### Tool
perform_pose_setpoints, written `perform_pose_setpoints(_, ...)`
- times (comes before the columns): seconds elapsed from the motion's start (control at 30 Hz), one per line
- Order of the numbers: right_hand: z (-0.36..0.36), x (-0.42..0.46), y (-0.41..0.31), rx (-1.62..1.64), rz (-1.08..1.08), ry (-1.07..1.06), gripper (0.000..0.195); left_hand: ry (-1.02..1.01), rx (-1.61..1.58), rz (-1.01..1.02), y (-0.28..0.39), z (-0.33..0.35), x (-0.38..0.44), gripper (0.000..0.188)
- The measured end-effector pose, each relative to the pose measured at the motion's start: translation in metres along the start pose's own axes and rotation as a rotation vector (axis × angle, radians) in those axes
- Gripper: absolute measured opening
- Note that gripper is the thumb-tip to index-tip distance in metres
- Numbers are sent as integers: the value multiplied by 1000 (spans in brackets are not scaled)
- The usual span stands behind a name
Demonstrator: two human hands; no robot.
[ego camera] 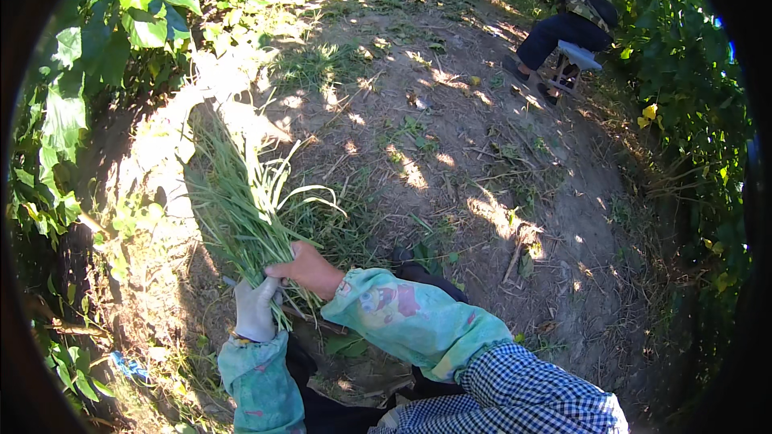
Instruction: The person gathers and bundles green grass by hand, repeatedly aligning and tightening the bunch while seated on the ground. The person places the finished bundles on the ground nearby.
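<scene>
A thick bundle of long, thin grass-like stalks [241, 211] lies across both my hands, its leafy ends spreading up and to the left. My left hand [254, 311], in a pale work glove, grips the bundle near its cut or lower ends. Bare, my right hand [307, 270] closes around the same stalks just beside it, with its thumb touching the glove. A small grey tip [228, 281] shows at the left of the glove; I cannot tell what it belongs to. Green patterned sleeve covers [416, 313] are on both forearms.
Leafy vines [687, 132] line the right side, and broad-leaved plants [145, 0] stand at the left. On the dirt path [458, 150] lie dry stems and weeds. A person [573, 12] sits on a small stool [578, 57] at the upper right. Blue plastic [128, 367] lies at the lower left.
</scene>
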State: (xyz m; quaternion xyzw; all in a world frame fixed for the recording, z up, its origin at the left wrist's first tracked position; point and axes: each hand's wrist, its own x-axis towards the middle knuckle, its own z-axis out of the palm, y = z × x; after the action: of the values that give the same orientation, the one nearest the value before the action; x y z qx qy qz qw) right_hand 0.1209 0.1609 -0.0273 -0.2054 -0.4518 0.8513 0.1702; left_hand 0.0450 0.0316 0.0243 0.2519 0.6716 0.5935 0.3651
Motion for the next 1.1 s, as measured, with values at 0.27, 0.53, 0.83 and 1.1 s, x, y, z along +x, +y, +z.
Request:
perform_pose_setpoints(0.27,1,-4,-10,75,-108,6,8,30,-133,-14,-6,0,2,28)
perform_pose_setpoints(0.53,8,-3,-14,398,45,-24,15,169,-578,-144,-24,-14,12,25)
perform_pose_setpoints(0.83,6,-10,-47,306,-54,-12,17,589,-228,100,-27,-87,18,23)
perform_pose_setpoints(1.1,-14,6,-29,-28,-55,160,16,584,-218,156,-19,-93,19,15)
